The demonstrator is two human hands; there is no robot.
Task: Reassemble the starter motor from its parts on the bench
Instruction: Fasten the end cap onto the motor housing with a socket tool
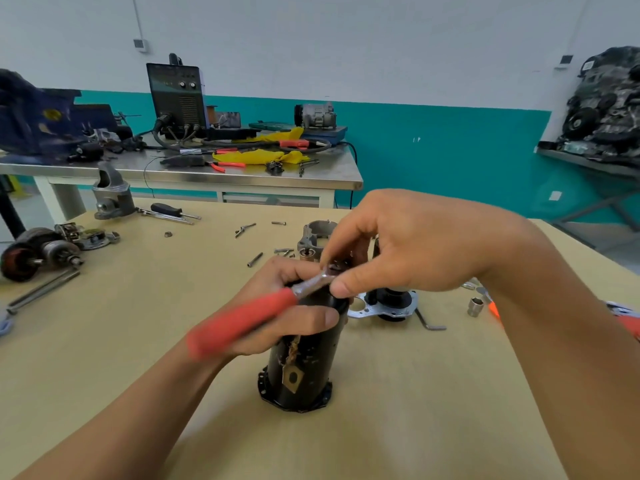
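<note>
A black cylindrical starter motor housing (302, 362) stands upright on the wooden bench (145, 323). My left hand (287, 306) grips its upper part, fingers curled round it. A red-handled ratchet wrench (242, 322) lies across that hand, its metal head at the housing's top. My right hand (408, 251) pinches the wrench head between thumb and fingers there. An end plate with a black hub (388, 304) lies just behind to the right. A grey aluminium end housing (317, 237) stands further back. The armature (38, 254) lies at the far left.
Loose bolts (254, 259) and screws lie scattered mid-bench. A socket (475, 306) and a hex key (429, 322) lie at the right. A grey nose housing (112, 194) and screwdrivers (169, 211) sit at the back left. A steel table (194, 174) with a welder stands behind.
</note>
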